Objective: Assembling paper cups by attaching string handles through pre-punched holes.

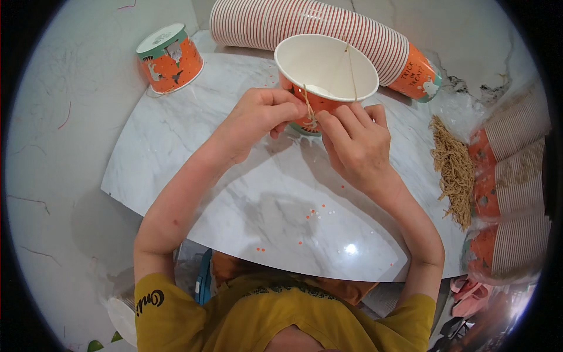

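An orange paper bucket (325,97) with a white inside and a green base stands upright on the table in front of me. A tan string (353,76) runs across its mouth, and a knotted length hangs outside the near wall. My left hand (264,117) is closed in a pinch on this string, at the bucket's near left side. Close beside it, my right hand (355,138) is also closed, thumb and fingers together at the string's lower part. The fingers partly hide the string ends and the bucket's front.
A long nested stack of paper buckets (311,20) lies along the back. One bucket (171,58) stands upside down at the far left. Right of me are a bundle of tan strings (453,170) and wrapped bucket stacks (516,188). Small paper dots (315,212) litter the marble-patterned table (234,205).
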### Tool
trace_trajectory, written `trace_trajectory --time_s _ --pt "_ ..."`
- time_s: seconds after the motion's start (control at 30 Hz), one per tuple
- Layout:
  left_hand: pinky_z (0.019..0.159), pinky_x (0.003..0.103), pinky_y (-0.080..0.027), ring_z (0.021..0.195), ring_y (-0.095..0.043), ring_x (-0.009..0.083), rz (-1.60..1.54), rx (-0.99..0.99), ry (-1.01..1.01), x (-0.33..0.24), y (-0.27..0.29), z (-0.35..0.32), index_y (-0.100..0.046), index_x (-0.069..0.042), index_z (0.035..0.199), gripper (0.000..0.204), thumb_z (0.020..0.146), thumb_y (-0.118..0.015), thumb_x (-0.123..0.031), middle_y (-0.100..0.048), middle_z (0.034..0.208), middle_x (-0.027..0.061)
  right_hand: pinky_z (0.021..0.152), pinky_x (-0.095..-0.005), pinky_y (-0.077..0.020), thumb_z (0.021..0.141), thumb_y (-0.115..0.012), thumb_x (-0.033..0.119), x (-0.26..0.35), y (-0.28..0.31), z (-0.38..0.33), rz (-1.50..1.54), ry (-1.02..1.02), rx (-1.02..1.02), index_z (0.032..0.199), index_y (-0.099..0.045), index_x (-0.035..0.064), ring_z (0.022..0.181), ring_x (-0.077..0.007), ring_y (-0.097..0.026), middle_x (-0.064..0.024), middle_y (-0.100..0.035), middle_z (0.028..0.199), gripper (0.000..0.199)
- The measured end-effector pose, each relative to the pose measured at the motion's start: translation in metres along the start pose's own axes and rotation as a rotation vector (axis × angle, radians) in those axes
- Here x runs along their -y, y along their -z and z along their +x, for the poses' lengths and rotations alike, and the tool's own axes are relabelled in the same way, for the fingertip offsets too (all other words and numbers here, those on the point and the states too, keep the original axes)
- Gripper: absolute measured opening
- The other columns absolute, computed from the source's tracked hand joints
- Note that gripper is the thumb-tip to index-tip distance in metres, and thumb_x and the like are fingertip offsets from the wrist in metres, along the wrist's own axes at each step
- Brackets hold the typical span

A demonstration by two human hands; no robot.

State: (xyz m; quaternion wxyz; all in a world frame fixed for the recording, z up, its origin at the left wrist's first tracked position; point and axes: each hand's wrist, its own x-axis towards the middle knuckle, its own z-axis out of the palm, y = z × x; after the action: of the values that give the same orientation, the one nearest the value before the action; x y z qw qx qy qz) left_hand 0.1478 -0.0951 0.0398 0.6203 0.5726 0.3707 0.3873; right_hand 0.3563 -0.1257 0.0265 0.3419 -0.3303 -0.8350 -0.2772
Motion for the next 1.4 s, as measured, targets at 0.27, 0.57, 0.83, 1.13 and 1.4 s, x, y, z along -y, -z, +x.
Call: trace_trajectory --time_s 0.27,0.57,0.83,1.13,1.4 --pt "0.063 0.023 -0.038 0.071 -0.049 0.0058 -0.069 -0.041 -0.058 0.003 -0.005 -0.003 -0.073 -0.005 0.094 0.014 0.088 -0.072 -0.018 -0.069 0.091 -0.0002 0.053 -0.0319 -0.0383 0.072 -0.073 0.000 0.003 -0.003 -0.004 0.078 -0.003 0.017 0.098 -0.064 0.0039 0.059 -0.0176 -0.053 -0.0034 -0.052 0.072 0.028" --pt "0.063 0.022 -0.039 0.070 -0.048 0.0069 -0.294 0.023 0.064 0.009 -0.007 -0.005 -0.072 -0.002 0.098 0.015 0.089 -0.070 -0.014 -0.066 0.089 0.0008 0.051 -0.0320 -0.0383 0.072 -0.072 -0.001 0.004 -0.003 -0.005 0.106 0.002 0.032 0.097 -0.065 0.0026 0.058 -0.0182 -0.054 -0.0041 -0.052 0.071 0.026" --pt "0.061 0.024 -0.040 0.067 -0.046 0.0059 -0.423 0.021 0.123 0.009 -0.011 -0.005 -0.071 0.000 0.098 0.014 0.089 -0.069 -0.010 -0.061 0.084 -0.0008 0.050 -0.0324 -0.0366 0.071 -0.072 -0.002 0.005 -0.003 -0.006 0.100 -0.015 0.037 0.095 -0.065 0.0020 0.056 -0.0185 -0.052 -0.0043 -0.051 0.069 0.026" --pt "0.056 0.022 -0.035 0.065 -0.039 0.0042 -0.594 -0.038 0.223 0.002 -0.004 -0.003 -0.068 0.000 0.095 0.011 0.088 -0.067 -0.009 -0.050 0.077 -0.0051 0.058 -0.0314 -0.0442 0.068 -0.067 0.005 0.006 0.000 -0.005 0.072 0.111 0.066 0.082 -0.060 0.0033 0.065 -0.0182 -0.055 -0.0041 -0.050 0.072 0.015" --pt "0.056 0.022 -0.034 0.064 -0.040 0.0044 -0.517 -0.030 0.164 0.000 -0.002 -0.007 -0.066 -0.001 0.089 0.010 0.090 -0.064 -0.011 -0.051 0.078 -0.0048 0.058 -0.0319 -0.0461 0.070 -0.069 0.007 0.001 0.005 0.000 0.190 0.201 0.074 0.083 -0.059 0.0043 0.067 -0.0174 -0.055 -0.0032 -0.050 0.074 0.016"
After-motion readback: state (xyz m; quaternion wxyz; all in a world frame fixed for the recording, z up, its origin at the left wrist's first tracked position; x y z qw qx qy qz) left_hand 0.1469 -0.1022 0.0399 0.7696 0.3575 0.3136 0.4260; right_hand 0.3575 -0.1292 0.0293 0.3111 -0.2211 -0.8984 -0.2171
